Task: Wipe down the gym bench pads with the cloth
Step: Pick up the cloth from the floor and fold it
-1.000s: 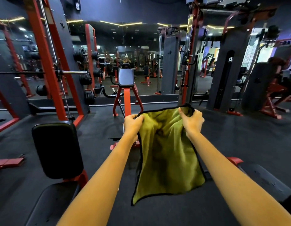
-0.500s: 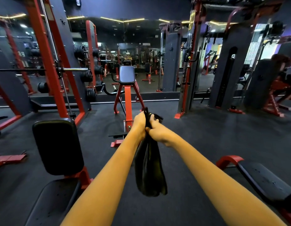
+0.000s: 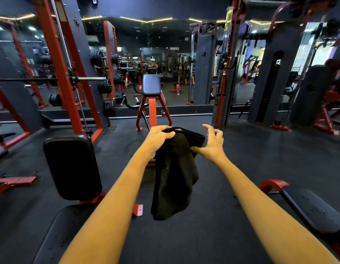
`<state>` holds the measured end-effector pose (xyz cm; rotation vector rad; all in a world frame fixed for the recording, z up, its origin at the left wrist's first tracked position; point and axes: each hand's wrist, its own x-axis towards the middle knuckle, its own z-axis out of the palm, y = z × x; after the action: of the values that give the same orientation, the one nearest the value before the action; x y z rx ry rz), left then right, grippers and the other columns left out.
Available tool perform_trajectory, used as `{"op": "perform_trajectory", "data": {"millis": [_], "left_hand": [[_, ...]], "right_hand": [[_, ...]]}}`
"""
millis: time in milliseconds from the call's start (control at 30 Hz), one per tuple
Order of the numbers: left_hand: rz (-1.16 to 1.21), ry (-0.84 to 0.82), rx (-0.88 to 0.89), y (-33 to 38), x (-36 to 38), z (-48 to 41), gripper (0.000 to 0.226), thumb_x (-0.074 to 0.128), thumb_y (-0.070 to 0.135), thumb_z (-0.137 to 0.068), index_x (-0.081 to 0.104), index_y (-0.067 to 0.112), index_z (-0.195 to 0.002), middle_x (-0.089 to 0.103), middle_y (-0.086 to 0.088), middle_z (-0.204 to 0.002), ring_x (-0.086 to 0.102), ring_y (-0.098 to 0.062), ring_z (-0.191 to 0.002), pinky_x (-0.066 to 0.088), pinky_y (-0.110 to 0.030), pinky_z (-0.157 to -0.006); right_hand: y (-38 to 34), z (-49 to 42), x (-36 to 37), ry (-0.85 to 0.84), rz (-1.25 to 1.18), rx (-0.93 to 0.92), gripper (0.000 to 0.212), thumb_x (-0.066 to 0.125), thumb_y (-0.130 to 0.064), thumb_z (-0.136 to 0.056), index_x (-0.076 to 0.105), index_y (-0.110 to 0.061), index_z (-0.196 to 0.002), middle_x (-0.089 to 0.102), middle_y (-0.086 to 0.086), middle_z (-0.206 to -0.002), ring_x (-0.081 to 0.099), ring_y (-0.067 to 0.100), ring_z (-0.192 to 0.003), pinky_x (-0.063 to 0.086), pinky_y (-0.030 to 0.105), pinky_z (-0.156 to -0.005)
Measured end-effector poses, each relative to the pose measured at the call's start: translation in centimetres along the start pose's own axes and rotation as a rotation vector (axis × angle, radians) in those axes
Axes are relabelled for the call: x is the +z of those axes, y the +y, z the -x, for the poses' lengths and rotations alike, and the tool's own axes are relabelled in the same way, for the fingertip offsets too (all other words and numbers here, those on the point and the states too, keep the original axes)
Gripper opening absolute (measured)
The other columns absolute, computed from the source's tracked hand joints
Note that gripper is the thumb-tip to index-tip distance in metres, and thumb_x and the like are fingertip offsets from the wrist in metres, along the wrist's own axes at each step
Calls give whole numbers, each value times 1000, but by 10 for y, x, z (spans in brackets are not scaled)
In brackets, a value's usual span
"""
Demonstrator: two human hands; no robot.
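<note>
Now my right hand (image 3: 213, 143) has come off the top edge: half a second ago both hands were pinched together on the cloth (image 3: 175, 176), and a second ago they held it spread wide with its yellow-green face toward me. At this moment the right fingers (image 3: 215, 133) are spread and curled in the air, with only the thumb touching the cloth's side fold. My left hand (image 3: 158, 137) carries the weight, its fingers closed over the top fold.

I read this as the fold being finished, or nearly so, with the right hand about to take a fresh hold. No pad has been wiped yet, as far as I can judge.

Folded in half, the cloth shows its dark, almost black outer side, with just a sliver of yellow-green at the top near the left fingers. It hangs limp and thick in mid-air between my forearms, above the floor, touching no pad.

Nearest pads are the upright back pad (image 3: 72, 168) and seat pad (image 3: 58, 231) of the bench on my left, and another bench (image 3: 313, 210) low on my right.
</note>
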<state>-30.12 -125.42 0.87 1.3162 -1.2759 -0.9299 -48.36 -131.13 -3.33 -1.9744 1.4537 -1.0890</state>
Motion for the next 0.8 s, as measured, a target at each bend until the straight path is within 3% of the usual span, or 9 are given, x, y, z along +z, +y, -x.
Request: {"op": "perform_trajectory", "data": {"millis": [67,133,200,300,433,567,633,700,800], "left_hand": [[-8,-29,47,5,-3,1,18,54,5,-93,67,18,-94,69,-4,-93,64,-17,-90,52,-28,-83],[18,-7,68,4,-8,-1,20,53,5,-93,67,19,-91,68,-3,-91,64,-17,-89,52,-30,-83],[-18,-2,105,-4,-16,-2,17,52,7,-95,65,18,-97,67,-4,-95,63,-17,-91,52,-27,-81],[-187,-37,180,-17,-25,-5,17,54,11,-95,60,17,-108,62,-2,-102,59,-14,-97,50,-20,-75],[-256,-54,135,-20,-28,-6,14,56,16,-94,60,17,-107,62,-4,-103,60,-17,-98,53,-27,-79],[51,-207,-134,-14,-30,-2,19,60,18,-90,66,10,-106,66,-12,-102,63,-21,-91,55,-31,-80],[456,-169,-248,-13,-26,-3,32,59,34,-89,65,8,-108,67,-10,-95,63,-20,-86,53,-33,-81],[772,-185,-359,-18,-18,-5,69,45,66,-85,62,5,-113,67,-15,-104,63,-26,-94,51,-41,-87],[681,-295,-403,-42,-6,3,99,32,85,-71,61,5,-122,62,-18,-122,57,-36,-114,37,-49,-105]], "right_hand": [[3,-2,-4,-151,-185,51,71,79,-14,-78,41,-16,-139,36,6,-134,38,15,-116,42,32,-98],[7,0,-11,-280,-453,66,41,71,-7,-84,59,-12,-123,61,8,-119,58,13,-101,51,23,-81],[10,-1,-20,-315,-615,65,21,64,-9,-89,67,-17,-107,71,5,-106,66,19,-98,54,32,-82],[4,-8,-31,-278,-692,24,14,58,-19,-93,69,-17,-102,73,1,-96,69,18,-95,56,32,-79],[-10,-6,-32,-218,-640,40,20,55,-29,-96,67,-14,-91,69,2,-86,66,17,-83,53,27,-70],[-16,0,-50,-410,-676,188,24,55,-28,-96,67,-8,-89,72,7,-82,69,19,-76,57,32,-69],[-21,-4,-54,-327,-872,270,27,55,-29,-96,67,-5,-90,72,10,-85,70,19,-75,58,32,-69],[-23,-12,-54,-185,-1214,382,36,47,-36,-100,64,-4,-99,70,14,-91,69,24,-82,57,35,-71],[-10,-21,-53,-111,-1382,530,53,35,-49,-101,62,-4,-108,72,17,-91,71,30,-80,58,37,-57]]}}
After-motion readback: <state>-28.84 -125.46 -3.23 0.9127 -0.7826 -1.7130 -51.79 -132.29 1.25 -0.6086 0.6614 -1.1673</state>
